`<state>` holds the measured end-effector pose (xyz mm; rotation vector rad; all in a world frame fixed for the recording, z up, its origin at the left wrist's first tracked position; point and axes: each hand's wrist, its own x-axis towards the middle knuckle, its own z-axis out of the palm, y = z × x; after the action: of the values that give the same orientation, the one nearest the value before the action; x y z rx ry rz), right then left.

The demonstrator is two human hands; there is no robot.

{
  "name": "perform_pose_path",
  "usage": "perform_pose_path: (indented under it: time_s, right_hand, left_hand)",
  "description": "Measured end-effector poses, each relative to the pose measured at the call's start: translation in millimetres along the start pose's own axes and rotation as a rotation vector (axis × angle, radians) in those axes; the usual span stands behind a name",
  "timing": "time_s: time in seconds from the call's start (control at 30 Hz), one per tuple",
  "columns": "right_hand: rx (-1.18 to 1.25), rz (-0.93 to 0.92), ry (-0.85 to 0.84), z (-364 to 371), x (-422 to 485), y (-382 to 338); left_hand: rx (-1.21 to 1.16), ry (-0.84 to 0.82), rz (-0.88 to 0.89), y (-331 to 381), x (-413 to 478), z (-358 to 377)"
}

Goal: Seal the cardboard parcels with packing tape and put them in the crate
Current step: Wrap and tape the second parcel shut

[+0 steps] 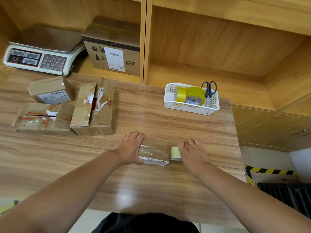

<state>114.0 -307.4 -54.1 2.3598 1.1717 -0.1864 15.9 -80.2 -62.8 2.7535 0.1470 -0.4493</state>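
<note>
A small cardboard parcel (155,151) lies on the wooden table in front of me, with clear tape across its top and a white label on its near side. My left hand (132,147) grips the parcel's left end. My right hand (193,153) holds a pale tape roll (175,153) against the parcel's right end. Three more parcels with torn tape and loose flaps sit at the left: one upright-flapped (51,91), one flat (43,118), one larger (96,108). A dark crate (286,195) shows at the lower right, beside the table.
A white basket (191,107) holds yellow tape rolls (195,95) and scissors (209,89) at the back right. A weighing scale (38,58) and a labelled carton (114,51) stand in the shelf behind. Yellow-black hazard tape (269,170) marks the floor.
</note>
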Motion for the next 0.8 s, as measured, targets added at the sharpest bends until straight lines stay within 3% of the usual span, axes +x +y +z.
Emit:
perform_pose_path:
  time_s: [0.43, 0.6, 0.8]
  right_hand:
    - [0.047, 0.034, -0.027, -7, 0, -2]
    - [0.111, 0.048, -0.040, -11, -4, -2]
    - [0.350, 0.094, 0.120, -28, -13, 15]
  left_hand:
    - [0.425, 0.008, 0.242, 70, 28, 5]
    - [0.419, -0.016, 0.216, 83, 36, 6]
    - [0.211, 0.042, 0.186, 63, 34, -14]
